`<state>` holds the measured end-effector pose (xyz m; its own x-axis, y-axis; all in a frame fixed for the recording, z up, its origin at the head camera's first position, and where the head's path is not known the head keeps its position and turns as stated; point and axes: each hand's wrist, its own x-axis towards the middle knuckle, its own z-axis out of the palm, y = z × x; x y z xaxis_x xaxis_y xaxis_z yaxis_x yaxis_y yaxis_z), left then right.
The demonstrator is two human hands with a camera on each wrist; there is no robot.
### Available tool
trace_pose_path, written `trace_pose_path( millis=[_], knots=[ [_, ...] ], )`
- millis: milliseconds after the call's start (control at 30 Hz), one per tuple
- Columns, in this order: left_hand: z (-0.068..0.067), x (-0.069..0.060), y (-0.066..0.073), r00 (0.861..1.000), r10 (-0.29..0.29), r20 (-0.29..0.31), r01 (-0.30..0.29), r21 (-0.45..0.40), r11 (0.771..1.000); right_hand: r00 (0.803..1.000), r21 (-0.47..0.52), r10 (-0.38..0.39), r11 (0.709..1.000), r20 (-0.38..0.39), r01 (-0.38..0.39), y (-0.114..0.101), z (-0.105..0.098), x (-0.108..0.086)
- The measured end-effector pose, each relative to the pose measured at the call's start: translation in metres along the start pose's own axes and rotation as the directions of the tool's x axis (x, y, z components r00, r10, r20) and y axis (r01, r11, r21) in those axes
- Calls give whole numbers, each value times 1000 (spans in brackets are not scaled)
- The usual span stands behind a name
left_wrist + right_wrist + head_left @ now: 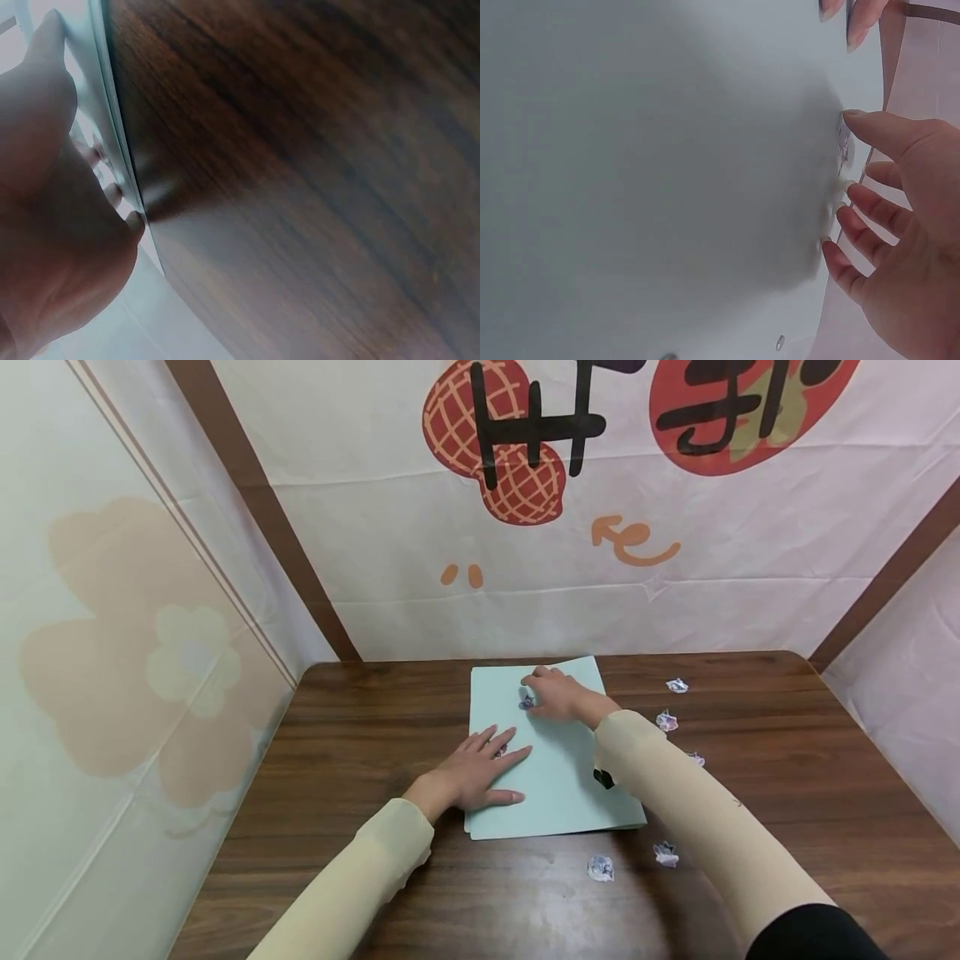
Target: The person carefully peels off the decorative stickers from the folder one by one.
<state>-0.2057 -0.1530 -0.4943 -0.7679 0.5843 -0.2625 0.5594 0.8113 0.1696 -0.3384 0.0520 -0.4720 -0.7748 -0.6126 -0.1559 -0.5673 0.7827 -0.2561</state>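
Note:
A pale blue folder or stack of sheets (pixel 558 785) lies on the table, its edges showing more than one layer. My left hand (pixel 476 772) rests on its left side with fingers spread; a small sticker-like piece (pixel 501 750) shows between those fingers. Near the top of the folder, my right hand (pixel 562 696) is over another small shiny sticker-like piece (pixel 527 702). In the right wrist view the thumb tip touches the edge of that piece (pixel 844 142), while the other fingers are loosely bent and apart from the thumb.
More small shiny pieces lie on the brown wooden table (pixel 337 752): one at the far right (pixel 677 686), one beside the right sleeve (pixel 666 721), one partly behind it (pixel 696 760), and two nearer me (pixel 665 854). A printed white curtain (pixel 360 527) hangs behind the table.

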Motion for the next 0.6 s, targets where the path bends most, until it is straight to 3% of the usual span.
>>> trace_pose_path(
  millis=[233, 600],
  knots=[
    [2, -5, -1, 999, 4, -38, -4, 1, 1000, 1000, 0, 12, 1000, -7, -12, -1, 2, 3],
    [10, -31, 3, 996, 8, -85, -8, 4, 1000, 1000, 30, 30, 999, 5, -30, -2, 2, 1]
  ],
)
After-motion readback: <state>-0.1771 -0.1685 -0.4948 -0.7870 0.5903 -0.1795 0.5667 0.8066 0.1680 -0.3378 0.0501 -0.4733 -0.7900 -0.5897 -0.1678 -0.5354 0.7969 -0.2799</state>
